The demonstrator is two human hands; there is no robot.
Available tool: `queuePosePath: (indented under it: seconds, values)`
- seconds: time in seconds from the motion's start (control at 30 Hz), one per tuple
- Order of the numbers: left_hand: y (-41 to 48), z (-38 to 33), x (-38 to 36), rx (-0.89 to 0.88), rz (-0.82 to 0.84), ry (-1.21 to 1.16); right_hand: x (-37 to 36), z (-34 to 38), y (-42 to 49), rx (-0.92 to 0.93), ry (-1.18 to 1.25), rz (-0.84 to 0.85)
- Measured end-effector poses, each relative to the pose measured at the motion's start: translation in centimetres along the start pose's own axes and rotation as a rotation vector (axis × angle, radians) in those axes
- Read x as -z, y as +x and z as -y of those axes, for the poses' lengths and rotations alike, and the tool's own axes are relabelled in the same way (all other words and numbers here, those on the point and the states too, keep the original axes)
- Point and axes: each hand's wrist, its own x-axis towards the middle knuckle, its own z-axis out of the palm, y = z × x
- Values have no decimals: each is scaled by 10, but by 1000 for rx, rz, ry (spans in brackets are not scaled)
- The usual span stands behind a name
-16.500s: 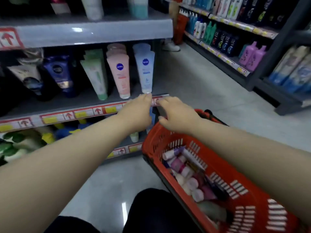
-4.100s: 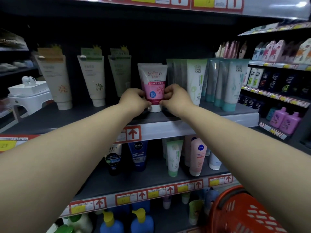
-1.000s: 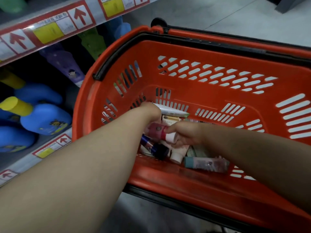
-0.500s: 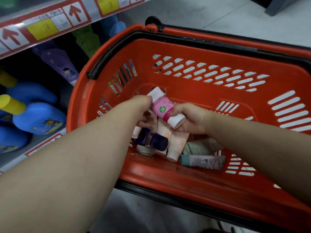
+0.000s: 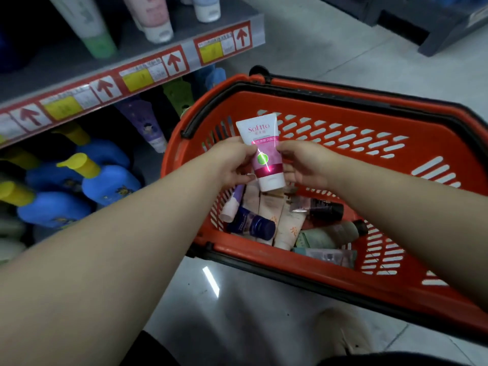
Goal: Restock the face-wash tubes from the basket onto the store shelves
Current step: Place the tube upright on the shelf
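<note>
A pink-and-white Softto face-wash tube [image 5: 264, 151] stands cap-down above the red basket [image 5: 330, 107]. My left hand [image 5: 232, 162] pinches its left edge and my right hand [image 5: 303, 165] grips its right edge. Beneath the tube, several more tubes lie in the basket's bottom: a dark blue one [image 5: 250, 224], cream ones [image 5: 287, 220], a pale green one [image 5: 330, 233] and a black-capped one [image 5: 322, 208].
A grey shelf [image 5: 126, 75] with red arrow price tags runs along the upper left, with tubes standing on it. Below it sit blue bottles with yellow caps [image 5: 105, 180]. Another dark shelf base [image 5: 396, 25] is at the top right, across the grey floor.
Both hands have lifted the pink tube out of the pile and turned it upright, cap down, above the basket. The view has pulled back and up.
</note>
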Motion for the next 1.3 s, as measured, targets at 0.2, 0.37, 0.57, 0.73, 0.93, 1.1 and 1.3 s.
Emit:
queuePosePath:
  seconds: [0.2,0.37,0.57,0.73,0.93,1.1,1.3]
  values:
    - [-37,-19,20,-108,95,-7,-21,33,-32,60,-28,33]
    - [-73,-40,29,-164,45,-104,-42,55,-63,142,-56,98]
    - [-119,-78,50,-282,51,-144,-79,98,-107,281,-92,148]
    - [-168,-120,74,-427,-13,-189,-118,146,-139,403,-132,239]
    - [-226,-179,105,-640,-129,-181,-171,208,-170,587,-277,295]
    - [-263,-225,128,-815,-240,-132,-208,256,-190,722,-370,362]
    - [-278,-266,163,-1019,-413,-7,-258,298,-189,955,-447,260]
